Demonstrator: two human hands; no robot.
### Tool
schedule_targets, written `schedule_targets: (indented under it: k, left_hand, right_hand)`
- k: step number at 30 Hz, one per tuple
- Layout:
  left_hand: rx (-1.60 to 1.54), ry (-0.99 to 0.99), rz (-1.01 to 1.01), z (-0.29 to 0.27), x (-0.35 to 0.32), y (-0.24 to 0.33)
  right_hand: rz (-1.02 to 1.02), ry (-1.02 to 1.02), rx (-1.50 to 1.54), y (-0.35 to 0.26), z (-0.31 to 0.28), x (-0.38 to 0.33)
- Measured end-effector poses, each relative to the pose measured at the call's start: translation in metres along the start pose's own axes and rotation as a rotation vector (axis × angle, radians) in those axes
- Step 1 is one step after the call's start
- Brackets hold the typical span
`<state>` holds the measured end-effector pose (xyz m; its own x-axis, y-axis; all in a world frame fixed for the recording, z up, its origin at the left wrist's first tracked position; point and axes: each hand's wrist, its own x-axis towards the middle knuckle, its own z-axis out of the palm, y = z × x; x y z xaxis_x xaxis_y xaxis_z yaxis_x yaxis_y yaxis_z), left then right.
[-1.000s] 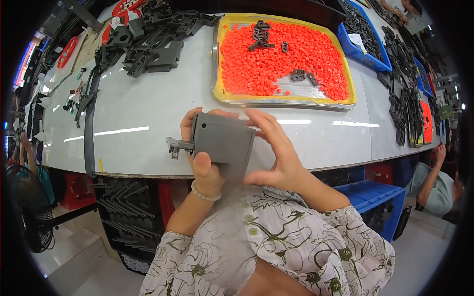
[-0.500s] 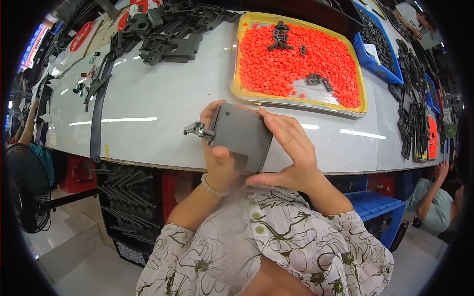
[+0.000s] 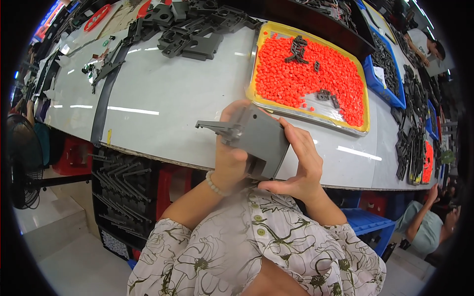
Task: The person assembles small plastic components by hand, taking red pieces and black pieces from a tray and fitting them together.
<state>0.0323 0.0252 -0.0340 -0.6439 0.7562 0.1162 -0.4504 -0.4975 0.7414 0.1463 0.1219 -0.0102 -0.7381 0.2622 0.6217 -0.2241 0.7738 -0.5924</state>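
Both my hands hold a grey plastic part point(image 3: 259, 138), a flat box-like plate with a thin arm sticking out to the left, just above the table's near edge. My left hand point(image 3: 229, 160) grips it from below and behind, with a bead bracelet on the wrist. My right hand point(image 3: 301, 165) clasps its right side and lower corner, fingers over the face. Beyond the part sits a yellow tray point(image 3: 363, 89) filled with small orange-red plastic pieces and a few dark parts.
A pale table point(image 3: 173, 93) carries dark plastic parts point(image 3: 197, 29) at the back and a long black strip point(image 3: 103, 106) on the left. Blue bins point(image 3: 382, 74) stand right of the tray. Black parts are stacked under the table. A fan stands at left; another person sits at lower right.
The view has swung so the table and tray sit further right and tilted. The grey part has tipped in my hands, its thin arm now pointing left and slightly up.
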Motion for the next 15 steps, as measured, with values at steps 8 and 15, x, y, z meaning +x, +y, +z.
schedule_targets:
  k: [8, 15]
  left_hand:
    - [-0.164, 0.012, -0.010, 0.0030, -0.0053, 0.0025]
    - [-0.163, 0.010, 0.006, 0.0003, -0.0052, 0.0015]
  right_hand:
    - [0.013, 0.020, -0.042, -0.0023, 0.0013, -0.0015]
    - [0.038, -0.002, -0.063, -0.0049, 0.0006, -0.0010]
